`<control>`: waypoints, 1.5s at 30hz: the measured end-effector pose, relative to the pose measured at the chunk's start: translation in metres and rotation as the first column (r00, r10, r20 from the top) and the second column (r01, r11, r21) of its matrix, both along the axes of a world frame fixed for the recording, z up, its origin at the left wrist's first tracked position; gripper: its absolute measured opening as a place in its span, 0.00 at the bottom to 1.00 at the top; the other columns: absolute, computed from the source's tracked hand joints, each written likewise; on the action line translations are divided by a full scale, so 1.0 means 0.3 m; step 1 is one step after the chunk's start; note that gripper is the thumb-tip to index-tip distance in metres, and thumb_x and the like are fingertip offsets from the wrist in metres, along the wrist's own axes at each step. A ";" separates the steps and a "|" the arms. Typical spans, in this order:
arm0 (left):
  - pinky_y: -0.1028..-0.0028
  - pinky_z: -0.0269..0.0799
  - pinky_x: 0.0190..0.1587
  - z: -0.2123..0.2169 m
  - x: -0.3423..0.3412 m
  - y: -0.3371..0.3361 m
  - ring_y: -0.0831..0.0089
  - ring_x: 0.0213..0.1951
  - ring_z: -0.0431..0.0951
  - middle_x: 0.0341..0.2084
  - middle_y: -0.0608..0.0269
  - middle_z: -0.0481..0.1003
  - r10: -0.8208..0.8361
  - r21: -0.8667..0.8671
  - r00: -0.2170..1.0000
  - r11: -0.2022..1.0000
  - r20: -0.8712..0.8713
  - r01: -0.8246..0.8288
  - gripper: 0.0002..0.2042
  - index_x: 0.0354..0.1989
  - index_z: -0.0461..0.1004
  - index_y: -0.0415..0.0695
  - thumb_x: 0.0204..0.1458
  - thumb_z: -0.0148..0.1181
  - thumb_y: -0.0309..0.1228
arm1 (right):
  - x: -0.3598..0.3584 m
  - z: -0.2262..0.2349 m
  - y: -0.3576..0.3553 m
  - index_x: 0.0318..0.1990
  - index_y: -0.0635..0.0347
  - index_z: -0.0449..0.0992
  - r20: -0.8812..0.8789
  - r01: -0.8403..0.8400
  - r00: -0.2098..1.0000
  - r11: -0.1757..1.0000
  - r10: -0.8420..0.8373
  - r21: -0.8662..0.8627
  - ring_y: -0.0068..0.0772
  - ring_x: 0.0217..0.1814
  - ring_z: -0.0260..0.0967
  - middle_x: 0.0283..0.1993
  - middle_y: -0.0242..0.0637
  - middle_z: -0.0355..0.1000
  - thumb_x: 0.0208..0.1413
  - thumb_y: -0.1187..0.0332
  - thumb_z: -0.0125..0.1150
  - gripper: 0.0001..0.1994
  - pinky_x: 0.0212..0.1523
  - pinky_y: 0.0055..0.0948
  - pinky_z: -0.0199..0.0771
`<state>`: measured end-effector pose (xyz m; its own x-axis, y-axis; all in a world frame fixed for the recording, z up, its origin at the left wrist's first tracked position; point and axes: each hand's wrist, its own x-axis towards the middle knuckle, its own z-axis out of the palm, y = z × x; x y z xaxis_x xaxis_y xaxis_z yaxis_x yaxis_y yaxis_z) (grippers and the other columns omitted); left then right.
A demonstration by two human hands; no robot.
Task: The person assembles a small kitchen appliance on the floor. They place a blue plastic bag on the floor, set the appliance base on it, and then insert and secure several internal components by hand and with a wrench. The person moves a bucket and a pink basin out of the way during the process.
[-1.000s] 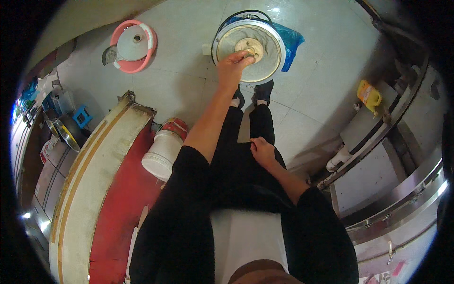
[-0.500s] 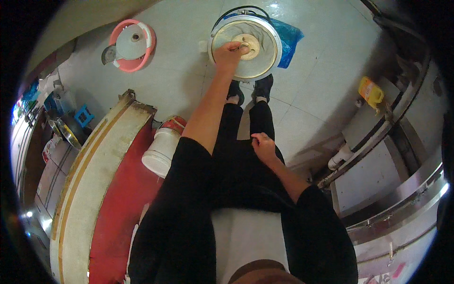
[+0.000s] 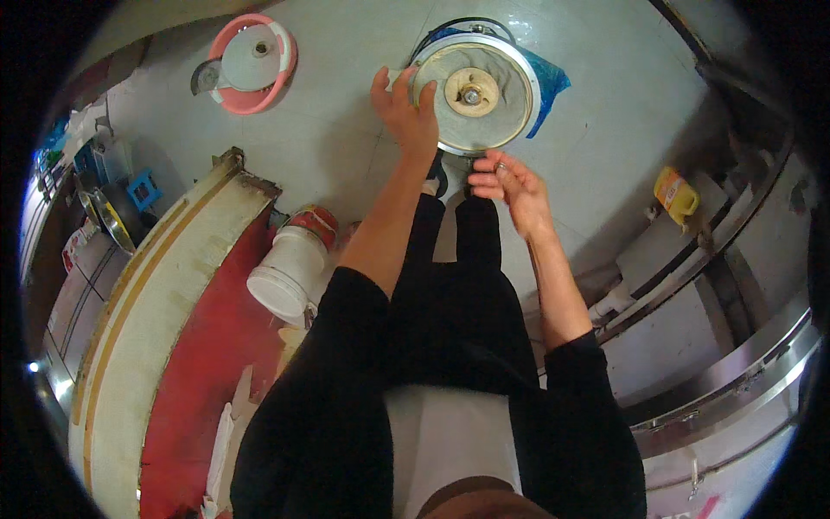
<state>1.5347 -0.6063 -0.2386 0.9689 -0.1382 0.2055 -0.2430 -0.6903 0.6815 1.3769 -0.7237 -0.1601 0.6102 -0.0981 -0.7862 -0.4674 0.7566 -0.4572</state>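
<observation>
A round, metal-rimmed canister stands on the floor by my feet. Creased grey cloth-like material covers its top, around a cream disc with a metal bolt at the centre. My left hand is at the canister's left rim with its fingers spread, nothing visible in them. Just below the near rim, my right hand has its fingers curled, thumb against forefinger. A small shiny ring-like piece shows at those fingertips; its exact kind is unclear.
Blue plastic lies behind the canister. A pink basin holding a pale round lid is at the upper left. White buckets stand beside a red-sided counter. On the right are a yellow bottle and metal shelving.
My left hand has left the canister's central disc and opened at the left rim, exposing the bolt. My right hand has risen from my lap to the near rim.
</observation>
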 end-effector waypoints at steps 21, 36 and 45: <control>0.55 0.61 0.53 -0.097 -0.051 -0.008 0.50 0.53 0.68 0.52 0.49 0.66 0.195 0.220 0.930 0.967 -0.312 -0.129 0.25 0.62 0.59 0.45 0.55 0.57 0.32 | 0.273 -0.332 0.003 0.36 0.60 0.83 -0.117 -0.173 0.977 0.340 0.180 -0.924 0.25 0.25 0.72 0.29 0.36 0.74 0.49 0.69 0.69 0.07 0.27 0.26 0.71; 0.54 0.62 0.53 -0.109 -0.050 -0.002 0.48 0.52 0.67 0.51 0.47 0.67 0.185 0.184 0.924 0.974 -0.334 -0.128 0.25 0.61 0.59 0.45 0.55 0.57 0.32 | 0.302 -0.265 -0.033 0.37 0.59 0.81 -0.121 -0.160 0.897 0.059 0.425 -0.985 0.44 0.31 0.73 0.29 0.42 0.73 0.52 0.72 0.65 0.06 0.32 0.35 0.73; 0.54 0.64 0.51 -0.091 -0.048 -0.005 0.44 0.50 0.68 0.48 0.45 0.68 0.188 0.202 0.942 0.970 -0.280 -0.133 0.24 0.60 0.61 0.43 0.55 0.57 0.32 | 0.284 -0.259 -0.048 0.41 0.58 0.78 -0.163 -0.187 0.832 -0.009 0.530 -0.982 0.50 0.35 0.74 0.36 0.44 0.74 0.49 0.73 0.66 0.10 0.36 0.41 0.75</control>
<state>1.5204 -0.6077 -0.2660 0.9942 0.0164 -0.1059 0.0741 -0.8193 0.5685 1.4620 -0.7382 -0.2379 0.9367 -0.3420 -0.0754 -0.2915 -0.6420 -0.7092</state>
